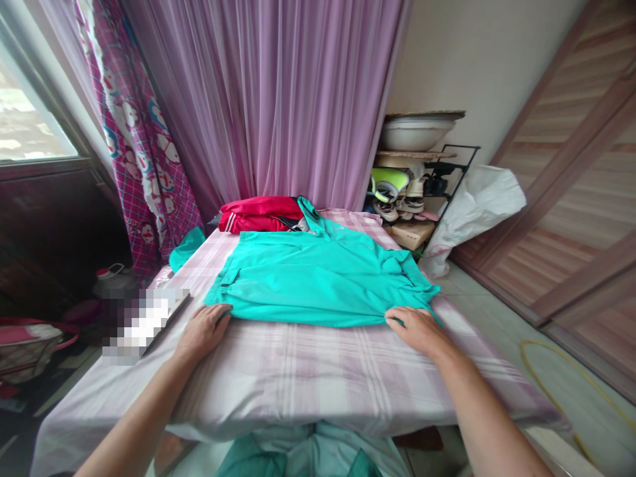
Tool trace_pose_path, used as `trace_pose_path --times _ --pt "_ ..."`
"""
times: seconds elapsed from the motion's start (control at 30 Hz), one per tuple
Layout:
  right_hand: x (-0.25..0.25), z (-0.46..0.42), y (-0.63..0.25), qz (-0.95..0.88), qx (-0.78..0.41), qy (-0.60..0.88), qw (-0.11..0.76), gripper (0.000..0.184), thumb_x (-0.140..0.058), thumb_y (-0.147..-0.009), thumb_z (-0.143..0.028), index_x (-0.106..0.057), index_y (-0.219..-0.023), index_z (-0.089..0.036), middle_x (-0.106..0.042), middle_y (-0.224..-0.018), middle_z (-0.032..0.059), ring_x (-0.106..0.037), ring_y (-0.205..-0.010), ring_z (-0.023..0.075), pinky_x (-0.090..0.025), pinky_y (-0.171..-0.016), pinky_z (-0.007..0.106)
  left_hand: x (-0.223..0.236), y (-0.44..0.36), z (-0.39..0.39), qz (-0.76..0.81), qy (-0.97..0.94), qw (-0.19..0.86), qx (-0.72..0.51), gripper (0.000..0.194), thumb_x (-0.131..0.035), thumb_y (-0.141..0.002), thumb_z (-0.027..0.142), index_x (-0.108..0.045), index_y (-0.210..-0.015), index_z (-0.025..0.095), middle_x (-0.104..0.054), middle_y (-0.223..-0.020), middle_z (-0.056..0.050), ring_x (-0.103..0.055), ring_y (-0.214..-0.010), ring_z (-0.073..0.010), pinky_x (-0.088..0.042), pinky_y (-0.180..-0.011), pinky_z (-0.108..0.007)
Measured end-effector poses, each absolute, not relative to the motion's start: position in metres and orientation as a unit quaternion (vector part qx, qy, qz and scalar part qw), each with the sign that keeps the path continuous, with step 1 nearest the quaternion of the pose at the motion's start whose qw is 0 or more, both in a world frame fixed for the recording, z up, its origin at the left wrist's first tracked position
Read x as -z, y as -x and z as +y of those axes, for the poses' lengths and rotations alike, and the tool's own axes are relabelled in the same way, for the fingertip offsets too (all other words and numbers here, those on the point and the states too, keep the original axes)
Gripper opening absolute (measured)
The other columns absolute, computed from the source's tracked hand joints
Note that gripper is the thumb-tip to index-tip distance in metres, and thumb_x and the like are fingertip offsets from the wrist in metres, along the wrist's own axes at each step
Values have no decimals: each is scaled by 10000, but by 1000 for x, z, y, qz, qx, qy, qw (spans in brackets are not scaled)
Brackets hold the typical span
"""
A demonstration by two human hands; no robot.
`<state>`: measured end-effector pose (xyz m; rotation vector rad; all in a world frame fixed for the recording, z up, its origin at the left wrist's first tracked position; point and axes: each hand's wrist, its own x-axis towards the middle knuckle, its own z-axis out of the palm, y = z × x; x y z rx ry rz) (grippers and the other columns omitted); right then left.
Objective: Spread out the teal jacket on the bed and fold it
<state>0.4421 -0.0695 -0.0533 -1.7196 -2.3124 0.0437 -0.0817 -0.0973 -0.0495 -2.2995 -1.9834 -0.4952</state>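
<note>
A turquoise jacket (308,278) lies spread on the checked tablecloth (308,377), with one sleeve reaching toward the back and bunched cloth at its right end. At the garment's near left corner, my left hand (206,324) has its fingers closed on the edge. My right hand (415,326) pinches the same near edge toward the right corner. Between the two hands the edge runs nearly straight, with shallow folds above it. A small dark tab shows near the left side of the cloth.
A folded red garment (258,213) with white stripes lies at the table's back. A blurred flat object (149,324) rests at the left edge. Purple curtains (298,99) hang behind. A shoe rack (457,172) and a white sack (477,205) stand at the right.
</note>
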Motion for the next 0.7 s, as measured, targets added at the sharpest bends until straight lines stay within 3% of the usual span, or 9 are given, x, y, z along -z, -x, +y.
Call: trace_pose_path --times 0.17,0.23,0.33,0.47,0.57,0.7 --pt "18 -50 -425 -780 -39 609 137 301 -505 -893 -392 -764 -1019 -303 -772 -1024 29 -698 -941 241 -495 -809 343 18 75 -86 -685 719 7 120 540 -304 -922 600 -720 -967 258 -771 -982 -39 -711 -915 -243 -521 -802 -317" --pt "9 -38 -408 -775 -1 605 182 365 -463 -927 -383 -727 -1153 -269 -728 -1180 60 -665 -1068 247 -491 -887 352 10 64 -74 -690 710 36 140 567 -285 -938 591 -720 -1054 246 -756 -1078 -58 -699 -987 -251 -516 -851 -329" --pt "15 -25 -381 -759 52 615 206 465 -420 -966 -376 -581 -1374 -223 -542 -1451 102 -498 -1322 265 -401 -1061 427 12 43 -51 -655 733 74 165 560 -296 -964 542 -631 -1289 233 -638 -1347 -87 -566 -1262 -273 -412 -1069 -416" --pt "44 -22 -363 -713 -14 696 81 535 -374 -995 -436 -424 -1494 -251 -355 -1583 103 -313 -1453 280 -265 -1139 554 33 23 -28 -691 713 68 99 566 -356 -968 526 -472 -1456 263 -395 -1568 -80 -295 -1468 -315 -215 -1176 -568" --pt "60 -24 -362 -700 -46 711 42 548 -334 -1003 -479 -391 -1510 -278 -319 -1601 90 -273 -1470 264 -221 -1150 558 49 25 -23 -717 695 34 51 577 -355 -974 534 -441 -1476 264 -362 -1586 -82 -261 -1481 -313 -190 -1179 -581" --pt "71 -24 -366 -703 -14 706 88 532 -383 -987 -465 -451 -1474 -265 -401 -1559 99 -341 -1432 268 -242 -1130 538 59 32 -22 -715 694 41 69 562 -368 -974 530 -463 -1462 268 -382 -1576 -78 -263 -1482 -307 -181 -1186 -576"
